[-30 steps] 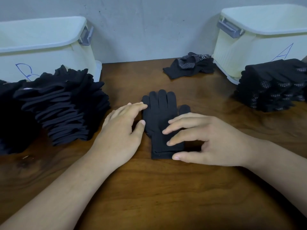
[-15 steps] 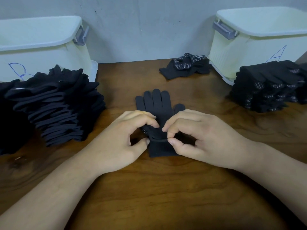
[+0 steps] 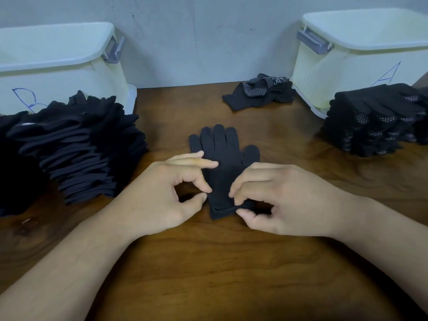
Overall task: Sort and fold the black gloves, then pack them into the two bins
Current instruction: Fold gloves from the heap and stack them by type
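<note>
A black glove pair (image 3: 223,156) lies flat in the middle of the wooden table (image 3: 231,262), fingers pointing away from me. My left hand (image 3: 166,193) pinches its left edge near the cuff with thumb and index finger, and the other fingers reach over the palm area. My right hand (image 3: 284,198) pinches the cuff's right side, where the upper layer is slightly lifted. The cream bin marked B (image 3: 58,72) stands at the back left, and the cream bin marked A (image 3: 347,66) at the back right.
A tall stack of plain black gloves (image 3: 81,147) sits in front of bin B. A stack of dotted black gloves (image 3: 375,119) sits in front of bin A. A few loose gloves (image 3: 259,91) lie by the wall.
Both hands lay flat and open on the glove pair a second ago. Their fingers have since curled in and pinched its cuff end.
</note>
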